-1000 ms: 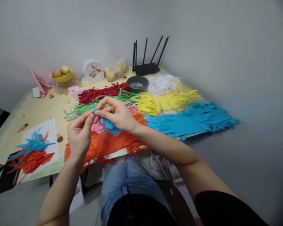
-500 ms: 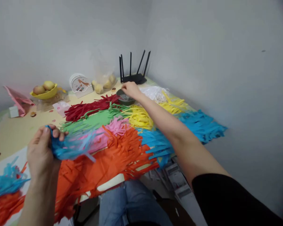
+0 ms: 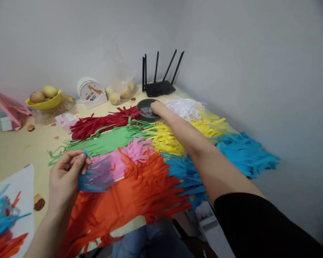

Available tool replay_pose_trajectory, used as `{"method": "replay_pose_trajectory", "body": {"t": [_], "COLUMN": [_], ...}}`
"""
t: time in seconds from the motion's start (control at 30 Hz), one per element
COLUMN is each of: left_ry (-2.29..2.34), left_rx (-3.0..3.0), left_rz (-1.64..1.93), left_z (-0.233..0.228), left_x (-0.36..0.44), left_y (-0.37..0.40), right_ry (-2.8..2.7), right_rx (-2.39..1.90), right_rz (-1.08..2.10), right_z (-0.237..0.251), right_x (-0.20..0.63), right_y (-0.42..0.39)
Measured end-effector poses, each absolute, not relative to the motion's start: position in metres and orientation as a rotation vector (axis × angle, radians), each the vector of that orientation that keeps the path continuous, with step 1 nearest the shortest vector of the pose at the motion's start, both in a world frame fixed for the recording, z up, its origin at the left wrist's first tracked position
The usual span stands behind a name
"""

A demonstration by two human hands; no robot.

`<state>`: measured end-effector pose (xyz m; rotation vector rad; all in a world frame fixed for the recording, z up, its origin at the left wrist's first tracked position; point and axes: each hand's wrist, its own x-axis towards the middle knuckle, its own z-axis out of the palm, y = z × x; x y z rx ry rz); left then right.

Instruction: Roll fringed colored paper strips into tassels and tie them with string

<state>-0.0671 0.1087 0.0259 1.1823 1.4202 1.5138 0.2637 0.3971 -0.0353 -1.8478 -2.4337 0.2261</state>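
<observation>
My left hand (image 3: 67,168) is closed in a pinch on a piece of blue fringed paper (image 3: 95,178). Its strips fan out to the right above the pink fringed paper (image 3: 107,164) and orange fringed paper (image 3: 115,197). Far forward, my right hand (image 3: 158,107) reaches down into a dark green bowl (image 3: 145,115). The bowl holds something clear and shiny that I cannot make out. The fingers of that hand are hidden by the back of the hand and the bowl.
Around the bowl lie dark red (image 3: 102,123), green (image 3: 110,138), yellow (image 3: 169,138) and blue fringed paper (image 3: 242,152), plus white strips (image 3: 185,108). A black router (image 3: 160,87) stands behind. A yellow fruit bowl (image 3: 47,104) is at left, and a white sheet (image 3: 25,182) bears cut strips.
My right hand has gone from above the bowl's rim down into it. My left hand, with the blue fringed paper, has moved slightly right. The view has shifted a little.
</observation>
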Motion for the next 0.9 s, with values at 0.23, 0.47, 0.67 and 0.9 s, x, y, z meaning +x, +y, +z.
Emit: {"method": "replay_pose_trajectory", "body": {"t": [0.23,0.47,0.67,0.9], "left_ry": [1.46,1.378,1.437,1.621], "left_rx": [1.241,1.365,1.555,1.773], "left_rz": [1.511,1.57,1.644,1.592], "left_z": [0.025,0.033,0.041,0.046], "left_x": [-0.056,-0.034,-0.025,-0.024], "left_y": [0.109,0.08,0.043,0.014], "right_ry": [-2.06,-1.93,-1.743,-1.813], "right_rx": [-1.183,-0.451,-0.419,-0.475], "right_rz": [0.552,1.272,1.496,1.258], "right_z": [0.023,0.043,0.047,0.046], "right_x": [0.203,0.137,0.137,0.135], "right_y": [0.302,0.152,0.122,0.089]}}
